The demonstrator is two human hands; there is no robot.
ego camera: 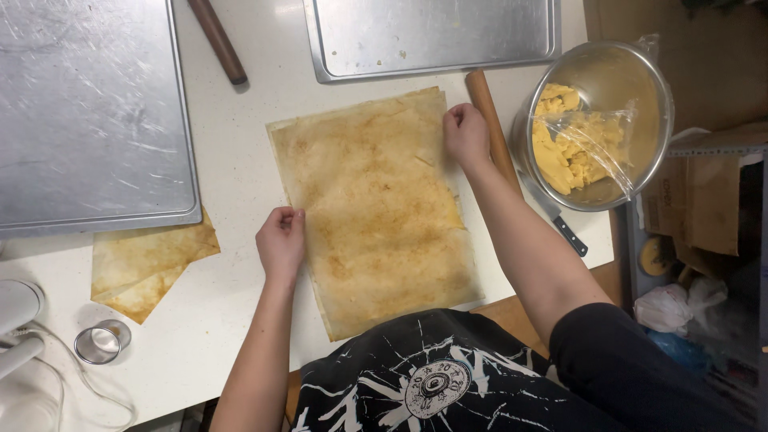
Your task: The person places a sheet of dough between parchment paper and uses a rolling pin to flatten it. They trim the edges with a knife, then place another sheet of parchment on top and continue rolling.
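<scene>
A large thin sheet of golden-brown pastry [376, 208] lies flat on the white counter [240, 168] in front of me. My left hand [282, 238] pinches the sheet's left edge about halfway down. At the far right edge, near the top corner, my right hand [466, 132] has its fingers curled on the sheet. Both hands hold the edges, and the sheet lies flat between them.
A wooden rolling pin [492, 128] lies just right of the sheet. A steel bowl [640, 88] of yellow dough under plastic wrap stands at right, a knife [564, 228] beside it. Two metal trays [88, 112] [432, 36], folded pastry sheets [148, 264], a small metal cup [102, 342].
</scene>
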